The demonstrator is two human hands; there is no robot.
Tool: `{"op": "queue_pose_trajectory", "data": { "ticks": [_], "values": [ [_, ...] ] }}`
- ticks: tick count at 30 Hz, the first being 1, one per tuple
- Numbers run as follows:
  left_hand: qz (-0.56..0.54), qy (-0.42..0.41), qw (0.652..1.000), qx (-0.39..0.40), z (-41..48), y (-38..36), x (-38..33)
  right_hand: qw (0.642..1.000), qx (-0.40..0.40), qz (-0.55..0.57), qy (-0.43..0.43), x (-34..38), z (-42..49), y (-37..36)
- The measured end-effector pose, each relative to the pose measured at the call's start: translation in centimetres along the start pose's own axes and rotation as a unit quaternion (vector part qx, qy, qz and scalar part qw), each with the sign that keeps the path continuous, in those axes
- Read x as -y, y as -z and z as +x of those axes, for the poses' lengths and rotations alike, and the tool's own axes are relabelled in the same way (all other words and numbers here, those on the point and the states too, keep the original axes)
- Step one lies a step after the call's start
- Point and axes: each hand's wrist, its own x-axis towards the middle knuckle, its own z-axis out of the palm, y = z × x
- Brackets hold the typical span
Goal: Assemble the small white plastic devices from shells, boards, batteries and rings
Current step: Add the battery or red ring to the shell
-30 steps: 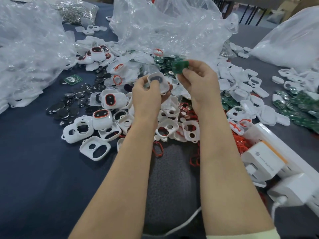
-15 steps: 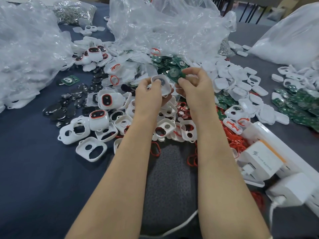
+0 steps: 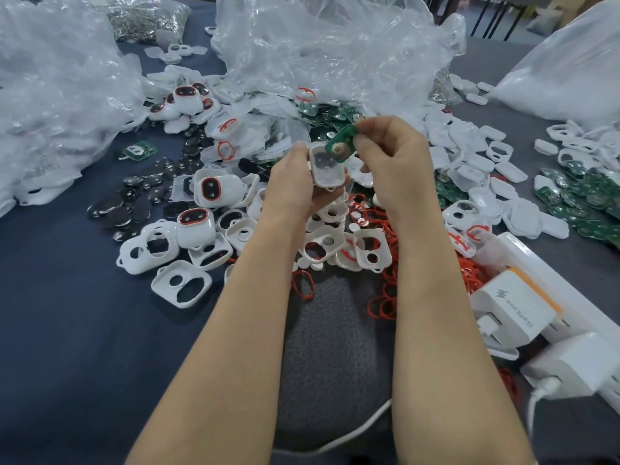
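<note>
Hands: left hand [image 3: 291, 184] curls round the white shell [image 3: 327, 171]; right hand [image 3: 394, 162] pinches the green board [image 3: 340, 144], tilted at the shell's upper right edge.
Risk: the tilted board may seat crooked, or slip into the loose parts beneath the shell.
Surface: dark-clothed desk [image 3: 67, 347]; batteries [image 3: 114, 213] left of the shell, red rings [image 3: 382, 303] below it.
Room: plastic bags [image 3: 318, 45] beyond the shell.

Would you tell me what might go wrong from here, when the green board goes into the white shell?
The right hand pinches the green board only at one end, tilted over the white shell held in the left hand, so it may seat crooked or slip. If dropped, it would likely land in the heap of loose shells and red rings below, and be hard to find.
</note>
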Motion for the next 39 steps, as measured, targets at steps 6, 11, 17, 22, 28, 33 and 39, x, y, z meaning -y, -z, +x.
{"op": "queue_pose_trajectory", "data": {
  "ticks": [6,11,17,22,28,33,39],
  "values": [
    [0.037,-0.003,0.999,0.01,0.05,-0.03,-0.03,0.996,0.044,-0.069,0.029,0.43,-0.3,0.02],
    [0.057,-0.012,0.998,0.01,0.12,0.03,0.08,0.993,0.072,-0.09,0.022,0.36,-0.34,-0.07],
    [0.085,-0.019,0.996,0.011,0.35,0.15,0.24,0.992,0.085,-0.097,0.018,0.24,-0.25,-0.3],
    [0.099,-0.018,0.995,0.006,0.54,0.21,0.37,0.988,0.091,-0.12,0.022,-0.01,-0.19,-0.36],
    [0.109,-0.022,0.994,0.003,0.64,0.35,0.52,0.986,0.092,-0.133,0.025,-0.09,-0.27,-0.48],
    [0.11,-0.023,0.994,0.003,0.64,0.26,0.6,0.984,0.07,-0.158,0.03,-0.27,-0.33,-0.62],
    [0.092,-0.019,0.996,0.009,0.48,0.31,0.58,0.987,0.053,-0.147,0.027,-0.38,-0.38,-0.85]
  ]
}}
